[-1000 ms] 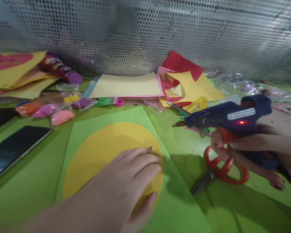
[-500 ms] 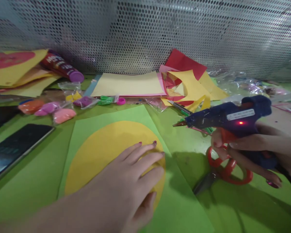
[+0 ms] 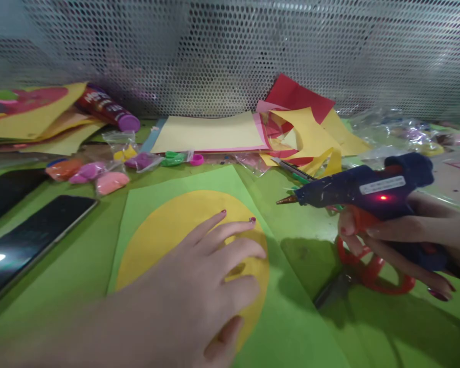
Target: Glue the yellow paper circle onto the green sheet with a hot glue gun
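My left hand (image 3: 214, 276) lies with its fingers spread on a yellow paper disc (image 3: 164, 235). Beneath the disc is a light green paper sheet (image 3: 302, 332), flat on the table. My right hand (image 3: 410, 235) grips a dark blue hot glue gun (image 3: 337, 186) by its handle, with a finger at the orange trigger. The gun's metal nozzle points left, just right of the sheet, and a red light glows on its side. Under my right hand lies a pair of red-handled scissors (image 3: 383, 278), its blades partly at the sheet's right edge.
Two phones, one nearer (image 3: 34, 245), lie at the left. Bags of coloured clay (image 3: 113, 182), a red tube with a purple cap (image 3: 111, 110), cream paper sheets (image 3: 210, 134) and yellow paper scraps (image 3: 306, 128) line the back. Behind them stands a perforated metal panel (image 3: 230, 56).
The whole view has shifted slightly, so most things appear further right. My left hand's fingers have spread a little more on the disc. My right hand still holds the glue gun beside the sheet.
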`<state>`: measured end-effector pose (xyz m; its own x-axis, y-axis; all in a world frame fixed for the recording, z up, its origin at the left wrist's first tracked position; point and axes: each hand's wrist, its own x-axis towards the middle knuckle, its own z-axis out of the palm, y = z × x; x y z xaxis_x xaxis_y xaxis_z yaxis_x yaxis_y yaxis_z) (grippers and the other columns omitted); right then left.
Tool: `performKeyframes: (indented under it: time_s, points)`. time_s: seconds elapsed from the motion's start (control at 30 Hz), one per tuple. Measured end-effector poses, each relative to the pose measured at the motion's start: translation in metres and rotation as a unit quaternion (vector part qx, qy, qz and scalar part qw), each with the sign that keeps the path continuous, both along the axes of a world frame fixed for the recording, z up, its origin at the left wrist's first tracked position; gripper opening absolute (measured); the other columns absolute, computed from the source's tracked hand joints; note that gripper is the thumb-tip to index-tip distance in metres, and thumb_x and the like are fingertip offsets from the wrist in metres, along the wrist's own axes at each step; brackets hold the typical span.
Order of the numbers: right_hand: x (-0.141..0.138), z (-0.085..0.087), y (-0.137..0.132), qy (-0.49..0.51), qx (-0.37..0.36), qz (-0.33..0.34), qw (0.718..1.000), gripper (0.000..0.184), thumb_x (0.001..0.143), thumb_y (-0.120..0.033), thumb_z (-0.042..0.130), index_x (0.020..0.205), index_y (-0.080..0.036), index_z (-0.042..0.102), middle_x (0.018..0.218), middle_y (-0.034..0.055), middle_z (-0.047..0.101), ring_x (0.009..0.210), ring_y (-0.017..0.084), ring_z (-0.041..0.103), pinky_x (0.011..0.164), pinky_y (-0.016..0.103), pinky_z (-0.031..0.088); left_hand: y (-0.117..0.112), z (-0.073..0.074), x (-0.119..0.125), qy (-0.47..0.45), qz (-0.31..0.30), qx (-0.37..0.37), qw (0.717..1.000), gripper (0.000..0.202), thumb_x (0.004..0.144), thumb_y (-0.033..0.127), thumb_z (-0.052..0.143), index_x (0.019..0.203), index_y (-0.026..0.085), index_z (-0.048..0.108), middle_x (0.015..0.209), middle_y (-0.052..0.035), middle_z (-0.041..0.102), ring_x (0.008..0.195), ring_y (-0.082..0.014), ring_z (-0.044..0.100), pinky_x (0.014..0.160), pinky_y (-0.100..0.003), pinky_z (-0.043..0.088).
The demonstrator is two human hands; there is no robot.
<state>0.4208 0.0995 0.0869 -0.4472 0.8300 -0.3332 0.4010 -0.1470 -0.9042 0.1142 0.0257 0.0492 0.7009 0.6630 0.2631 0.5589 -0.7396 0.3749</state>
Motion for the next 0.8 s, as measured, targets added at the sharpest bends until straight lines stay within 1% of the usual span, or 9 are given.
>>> performKeyframes:
  time_s: [0.1,0.2,0.3,0.43,0.53,0.6,0.67,0.73,0.8]
  points:
    - [0.006,-0.003,0.001,0.001,-0.008,0.005,1.000,0.022,0.090,-0.046,0.061,0.079,-0.027,0.063,0.034,-0.0026,0.051,0.023,0.012,0.041,0.031,0.024,0.029,0.003,0.010,-0.004,0.057,-0.005,-0.038,0.998,0.013,0.085,0.023,0.061,0.095,0.025,0.069,0.126,-0.0028,0.066,0.135,-0.0290,0.046,0.122,-0.053,0.023]
    - [0.011,-0.008,0.003,0.001,-0.020,0.010,1.000,0.024,0.091,-0.047,0.060,0.078,-0.027,0.065,0.034,-0.0015,0.051,0.022,0.013,0.041,0.030,0.024,0.032,0.009,0.020,-0.014,0.107,-0.026,-0.085,0.990,0.019,0.091,0.026,0.061,0.107,0.027,0.071,0.133,-0.0017,0.065,0.135,-0.0257,0.050,0.121,-0.049,0.029]
    - [0.011,-0.009,0.004,-0.003,-0.018,-0.003,1.000,0.026,0.089,-0.049,0.061,0.075,-0.027,0.065,0.033,-0.0010,0.049,0.021,0.012,0.038,0.028,0.024,0.029,0.014,0.024,-0.027,0.160,-0.050,-0.083,0.982,0.038,0.091,0.034,0.067,0.129,0.032,0.064,0.148,-0.0012,0.055,0.141,-0.0270,0.044,0.117,-0.044,0.037]
    - [0.008,-0.009,0.005,-0.018,-0.002,-0.033,0.999,0.030,0.087,-0.054,0.061,0.074,-0.027,0.063,0.033,-0.0009,0.049,0.022,0.011,0.039,0.030,0.024,0.030,0.009,0.023,-0.027,0.225,-0.051,-0.071,0.970,0.052,0.090,0.047,0.066,0.138,0.029,0.058,0.152,-0.0080,0.049,0.141,-0.0304,0.044,0.110,-0.042,0.045]
    - [0.007,-0.008,0.005,-0.027,-0.010,-0.037,0.999,0.030,0.087,-0.055,0.061,0.074,-0.027,0.060,0.033,-0.0006,0.047,0.022,0.010,0.037,0.031,0.022,0.032,-0.004,0.020,-0.014,0.266,-0.008,-0.083,0.960,0.061,0.085,0.063,0.062,0.136,0.030,0.060,0.140,-0.0142,0.061,0.123,-0.0378,0.061,0.093,-0.049,0.055]
    - [0.006,-0.006,0.006,-0.034,-0.014,-0.031,0.999,0.030,0.085,-0.056,0.061,0.074,-0.028,0.060,0.032,0.0000,0.048,0.023,0.011,0.036,0.031,0.022,0.032,-0.013,0.015,-0.009,0.269,0.016,-0.075,0.960,0.065,0.083,0.064,0.064,0.138,0.031,0.058,0.121,-0.0130,0.072,0.102,-0.0365,0.070,0.077,-0.046,0.059]
    - [0.002,-0.002,0.005,-0.060,-0.002,-0.038,0.997,0.027,0.085,-0.053,0.059,0.074,-0.028,0.062,0.033,0.0001,0.047,0.024,0.011,0.038,0.032,0.022,0.031,-0.021,0.008,-0.010,0.254,0.039,-0.031,0.966,0.071,0.078,0.063,0.069,0.139,0.028,0.057,0.100,-0.0093,0.075,0.083,-0.0316,0.070,0.066,-0.040,0.057]
    - [-0.003,0.002,0.003,-0.091,0.017,-0.068,0.993,0.022,0.086,-0.046,0.055,0.075,-0.028,0.063,0.033,-0.0003,0.047,0.026,0.010,0.039,0.034,0.021,0.031,-0.028,-0.001,-0.015,0.229,0.076,0.031,0.970,0.077,0.076,0.069,0.067,0.138,0.024,0.058,0.091,-0.0076,0.073,0.077,-0.0292,0.066,0.065,-0.039,0.055]
    - [-0.005,0.003,0.001,-0.115,0.025,-0.095,0.988,0.020,0.087,-0.041,0.052,0.075,-0.028,0.061,0.034,-0.0010,0.046,0.028,0.010,0.040,0.037,0.023,0.034,-0.033,-0.008,-0.019,0.204,0.089,0.087,0.971,0.075,0.084,0.071,0.055,0.138,0.019,0.056,0.100,-0.0101,0.073,0.087,-0.0307,0.066,0.076,-0.042,0.054]
